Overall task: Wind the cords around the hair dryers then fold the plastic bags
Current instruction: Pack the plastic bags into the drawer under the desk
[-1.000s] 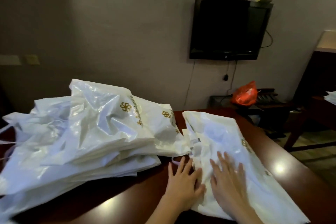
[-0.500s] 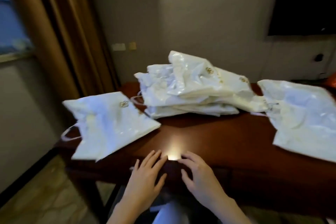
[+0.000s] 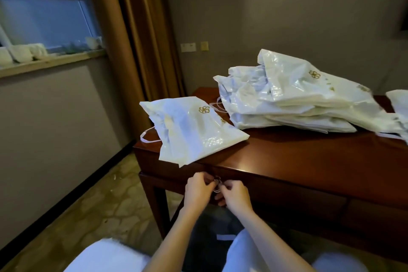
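Note:
A single white plastic bag (image 3: pixel 192 130) with a gold logo lies on the left corner of the wooden desk (image 3: pixel 298 157). Behind it sits a pile of several similar white bags (image 3: pixel 287 99), and another bag (image 3: pixel 400 106) shows at the right edge. My left hand (image 3: pixel 197 191) and my right hand (image 3: pixel 237 193) are below the desk's front edge, fingers curled and pinching a small metal ring handle (image 3: pixel 217 181) on the drawer front. No hair dryer or cord is in view.
A brown curtain (image 3: pixel 132 35) and a window sill (image 3: pixel 50 62) with small white items stand to the left. Patterned floor (image 3: pixel 92 205) lies left of the desk. My legs and a white seat edge (image 3: pixel 106 256) are below the hands.
My hands left the bag on the right, crossed the desk's front edge and dropped to the drawer handle, which they now pinch. The view swung left and down.

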Demonstrator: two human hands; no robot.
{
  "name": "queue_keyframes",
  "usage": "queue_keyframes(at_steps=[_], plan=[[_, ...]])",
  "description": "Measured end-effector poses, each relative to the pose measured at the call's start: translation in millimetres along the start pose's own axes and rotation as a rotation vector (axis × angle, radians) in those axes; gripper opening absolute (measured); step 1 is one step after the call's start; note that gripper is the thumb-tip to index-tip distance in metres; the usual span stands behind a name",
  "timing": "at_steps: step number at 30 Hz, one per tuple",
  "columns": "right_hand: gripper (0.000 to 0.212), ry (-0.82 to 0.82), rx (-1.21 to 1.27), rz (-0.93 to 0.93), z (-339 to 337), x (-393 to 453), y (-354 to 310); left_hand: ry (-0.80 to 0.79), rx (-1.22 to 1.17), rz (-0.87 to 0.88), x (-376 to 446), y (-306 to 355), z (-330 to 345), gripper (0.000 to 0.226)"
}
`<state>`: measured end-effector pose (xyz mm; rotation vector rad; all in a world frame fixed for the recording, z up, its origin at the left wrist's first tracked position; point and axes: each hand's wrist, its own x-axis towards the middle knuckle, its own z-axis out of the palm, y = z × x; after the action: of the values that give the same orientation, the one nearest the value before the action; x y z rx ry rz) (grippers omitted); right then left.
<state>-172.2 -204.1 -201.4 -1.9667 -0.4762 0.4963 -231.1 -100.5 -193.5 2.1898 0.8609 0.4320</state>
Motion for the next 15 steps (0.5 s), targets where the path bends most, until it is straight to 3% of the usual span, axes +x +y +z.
queue_keyframes(at_steps=[8,15], plan=[[0.023,-0.028,-0.372,-0.039,-0.6,-7.3,-6.8,0.012,0.064,0.04,-7.7,-6.9,-6.3,0.013],[0.025,-0.111,-0.724,-0.179,7.1,-65.0,-22.7,-0.024,0.25,0.095,-57.0,-21.6,-36.2,0.01]])
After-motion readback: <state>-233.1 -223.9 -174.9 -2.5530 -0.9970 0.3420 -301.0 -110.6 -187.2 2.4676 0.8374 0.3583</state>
